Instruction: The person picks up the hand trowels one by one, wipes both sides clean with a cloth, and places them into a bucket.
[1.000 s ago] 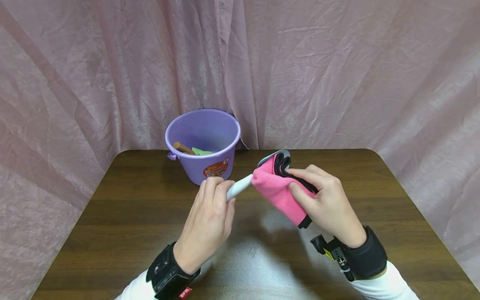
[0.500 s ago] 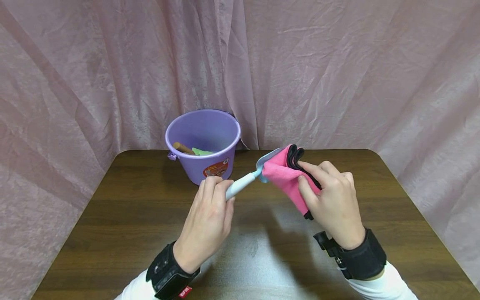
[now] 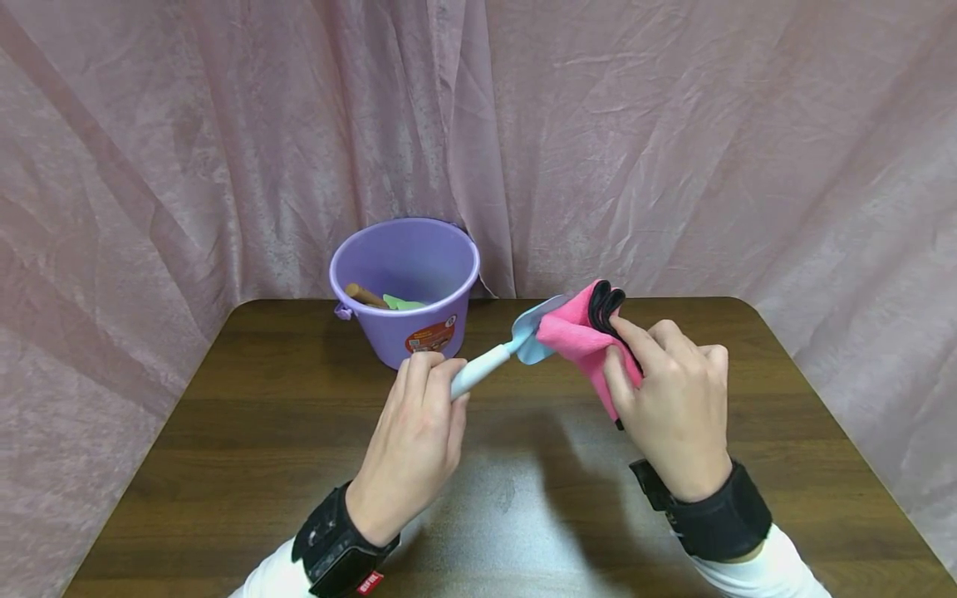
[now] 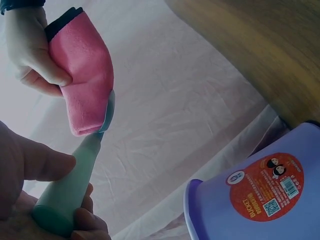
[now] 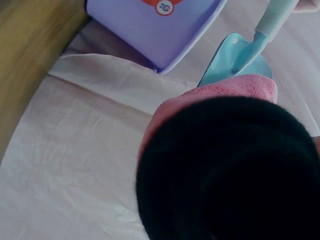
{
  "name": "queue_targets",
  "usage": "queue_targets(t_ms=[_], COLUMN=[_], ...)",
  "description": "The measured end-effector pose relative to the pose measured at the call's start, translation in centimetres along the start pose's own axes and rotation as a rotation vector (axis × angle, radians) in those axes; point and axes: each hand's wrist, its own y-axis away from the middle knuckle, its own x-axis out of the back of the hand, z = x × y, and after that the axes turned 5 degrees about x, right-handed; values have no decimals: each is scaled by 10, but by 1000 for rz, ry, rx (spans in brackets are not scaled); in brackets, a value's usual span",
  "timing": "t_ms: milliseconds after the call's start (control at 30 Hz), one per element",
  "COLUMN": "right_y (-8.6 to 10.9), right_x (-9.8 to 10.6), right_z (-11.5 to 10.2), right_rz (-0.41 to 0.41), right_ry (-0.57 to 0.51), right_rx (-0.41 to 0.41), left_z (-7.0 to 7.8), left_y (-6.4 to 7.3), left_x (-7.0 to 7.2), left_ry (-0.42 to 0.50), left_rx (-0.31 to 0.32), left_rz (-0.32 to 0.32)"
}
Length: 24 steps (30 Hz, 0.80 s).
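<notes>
My left hand (image 3: 414, 432) grips the pale handle of a small light-blue garden trowel (image 3: 482, 370), which points up and to the right above the table. A folded pink cloth (image 3: 583, 336) with black edging lies against the trowel's blade and hides its far end. My right hand (image 3: 673, 399) pinches this cloth between thumb and fingers. In the left wrist view the pink cloth (image 4: 85, 70) covers most of the blade. Part of the blue trowel blade (image 5: 240, 62) shows beyond the cloth in the right wrist view, where black edging blocks much of the frame.
A purple bucket (image 3: 407, 262) stands at the back of the brown wooden table (image 3: 299, 432), left of the trowel. Inside it are a brown wooden handle (image 3: 366, 296) and a green thing (image 3: 402, 303), mostly hidden. A pink curtain (image 3: 673, 149) hangs behind the table.
My right hand has slid the cloth rightward along the blade toward its tip, so the neck and lower blade now show. The left hand with the trowel has stayed nearly still.
</notes>
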Motion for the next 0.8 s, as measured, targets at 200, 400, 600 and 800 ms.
queue_targets(t_ms=[200, 400, 600, 800], right_y=[1, 1, 0, -1], right_x=[1, 1, 2, 4], right_z=[-1, -3, -4, -3], right_rz=[-37, -46, -106, -205], right_ry=[8, -56, -131, -201], right_rx=[42, 50, 47, 27], left_z=[0, 0, 0, 0], left_y=[0, 0, 0, -1], left_x=[0, 0, 0, -1], left_ry=[5, -1, -12, -12], left_rx=[-15, -13, -15, -22], left_rz=[20, 15, 15, 16])
